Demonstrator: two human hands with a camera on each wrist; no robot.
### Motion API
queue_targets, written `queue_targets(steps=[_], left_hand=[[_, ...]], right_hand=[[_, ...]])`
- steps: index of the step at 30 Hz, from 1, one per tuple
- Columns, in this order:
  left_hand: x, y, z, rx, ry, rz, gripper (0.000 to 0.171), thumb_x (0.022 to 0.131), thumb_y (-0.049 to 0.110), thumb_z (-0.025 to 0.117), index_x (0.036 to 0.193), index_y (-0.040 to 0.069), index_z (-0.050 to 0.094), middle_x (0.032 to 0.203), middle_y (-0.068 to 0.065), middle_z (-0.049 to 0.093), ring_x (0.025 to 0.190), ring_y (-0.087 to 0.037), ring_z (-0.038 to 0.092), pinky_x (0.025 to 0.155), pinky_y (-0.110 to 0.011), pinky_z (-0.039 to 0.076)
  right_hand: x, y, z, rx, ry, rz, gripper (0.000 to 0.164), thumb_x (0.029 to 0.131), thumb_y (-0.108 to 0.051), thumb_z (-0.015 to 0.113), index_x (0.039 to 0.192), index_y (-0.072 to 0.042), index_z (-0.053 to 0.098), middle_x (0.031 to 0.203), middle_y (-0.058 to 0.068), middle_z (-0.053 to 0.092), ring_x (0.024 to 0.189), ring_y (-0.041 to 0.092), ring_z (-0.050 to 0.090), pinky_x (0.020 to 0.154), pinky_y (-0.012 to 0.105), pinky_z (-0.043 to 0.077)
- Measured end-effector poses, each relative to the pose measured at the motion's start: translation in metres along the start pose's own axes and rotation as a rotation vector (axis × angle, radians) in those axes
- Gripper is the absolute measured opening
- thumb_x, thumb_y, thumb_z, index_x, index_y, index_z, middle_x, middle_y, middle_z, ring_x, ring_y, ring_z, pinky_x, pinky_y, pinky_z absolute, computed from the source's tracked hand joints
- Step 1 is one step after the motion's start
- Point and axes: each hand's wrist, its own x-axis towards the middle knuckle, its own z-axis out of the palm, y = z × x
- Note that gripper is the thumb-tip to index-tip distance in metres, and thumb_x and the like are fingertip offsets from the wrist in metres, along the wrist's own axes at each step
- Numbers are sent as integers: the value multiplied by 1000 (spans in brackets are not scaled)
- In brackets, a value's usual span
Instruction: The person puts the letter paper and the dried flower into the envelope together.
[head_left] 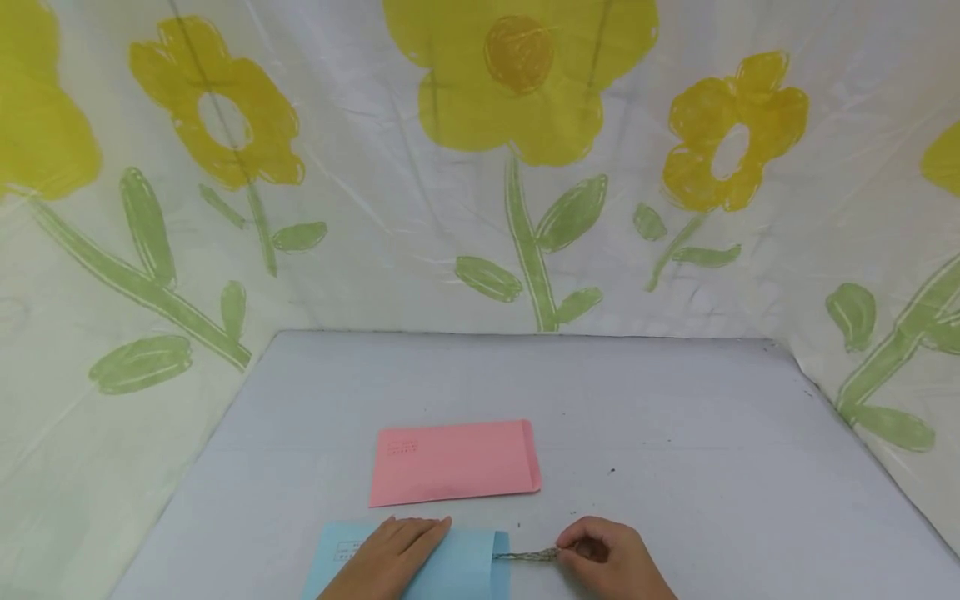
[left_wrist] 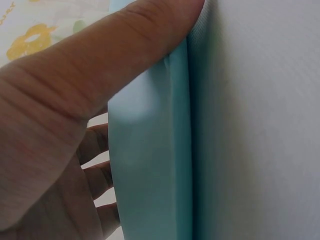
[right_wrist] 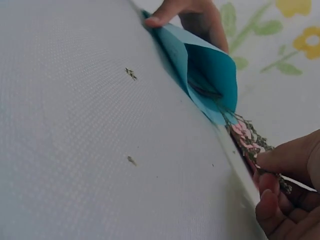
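A light blue envelope [head_left: 461, 571] lies at the table's near edge, its open end to the right. My left hand [head_left: 393, 557] grips it across its width, thumb on the near edge and fingers over the far edge. In the right wrist view the envelope's mouth [right_wrist: 212, 70] bulges wide. My right hand [head_left: 618, 560] pinches a thin dried plant sprig [head_left: 528, 556] between thumb and fingers. The sprig's other end reaches into the mouth, where part of it is hidden. Small dark buds show along the sprig [right_wrist: 260, 140] near my fingertips.
Behind the blue envelope a pink envelope [head_left: 453, 462] lies flat on the white table [head_left: 675, 400], its flap end to the right. Small plant crumbs [right_wrist: 130, 74] are scattered on the tabletop. A flower-printed curtain [head_left: 360, 250] hangs around the table's back and sides.
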Motion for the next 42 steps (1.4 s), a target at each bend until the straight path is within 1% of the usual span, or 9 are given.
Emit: queue_targets(steps=[4, 9, 13, 17, 25, 30, 35, 39, 42], left_hand=[[0, -1, 0, 5, 8, 5, 90, 71, 73, 50, 134, 9, 42, 120, 5, 49, 104, -10, 45, 83, -34, 43], [0, 0, -1, 4, -6, -3, 90, 72, 73, 49, 135, 10, 41, 121, 5, 49, 105, -10, 45, 85, -36, 42], [1, 0, -2, -2, -9, -5, 89, 72, 73, 49, 135, 11, 41, 122, 6, 48, 106, -9, 44, 85, -36, 42], [2, 0, -3, -2, 5, 3, 90, 71, 73, 50, 136, 12, 39, 122, 6, 47, 106, -9, 44, 86, -37, 42], [2, -2, -2, 5, 36, 44, 88, 72, 70, 52, 134, 9, 41, 121, 4, 49, 105, -10, 45, 86, -37, 41], [2, -2, -2, 8, 7, 21, 89, 71, 72, 50, 135, 11, 41, 121, 5, 49, 105, -10, 46, 86, -38, 42], [1, -3, -1, 10, 20, 37, 87, 73, 71, 51, 134, 9, 42, 120, 4, 50, 104, -10, 46, 84, -35, 42], [0, -3, 0, 10, 20, 34, 87, 73, 71, 51, 134, 9, 43, 120, 5, 50, 103, -9, 46, 83, -33, 43], [0, -2, 0, 5, 8, 16, 88, 72, 72, 50, 134, 10, 43, 120, 5, 50, 103, -9, 46, 83, -33, 43]], right_hand=[[2, -2, 3, -38, 30, -50, 10, 77, -27, 71, 81, -20, 65, 73, -8, 60, 62, 7, 52, 53, 23, 46], [6, -3, 7, -47, 24, -142, 8, 78, -23, 70, 83, -21, 64, 76, -10, 60, 61, 7, 53, 52, 22, 46], [9, -5, 10, -70, 14, -163, 8, 79, -23, 70, 83, -22, 64, 76, -11, 59, 62, 6, 53, 52, 22, 46], [11, -9, 12, -61, -4, -144, 8, 79, -24, 70, 84, -21, 64, 77, -10, 60, 63, 6, 54, 54, 22, 47], [12, -14, 17, 33, -61, -79, 11, 80, -25, 69, 87, -17, 65, 80, -5, 62, 67, 9, 56, 57, 24, 48], [12, -15, 17, 166, -123, -68, 17, 82, -18, 67, 94, -7, 65, 87, 2, 64, 70, 10, 57, 59, 24, 49], [10, -16, 16, 316, -188, 18, 21, 85, -8, 60, 104, 1, 60, 89, 13, 62, 71, 16, 59, 61, 28, 51], [9, -17, 17, 399, -197, 58, 22, 85, 2, 51, 106, 5, 56, 91, 21, 59, 76, 27, 61, 64, 34, 52], [9, -17, 17, 421, -186, 70, 22, 84, 4, 50, 106, 6, 55, 94, 22, 55, 78, 30, 61, 65, 37, 52]])
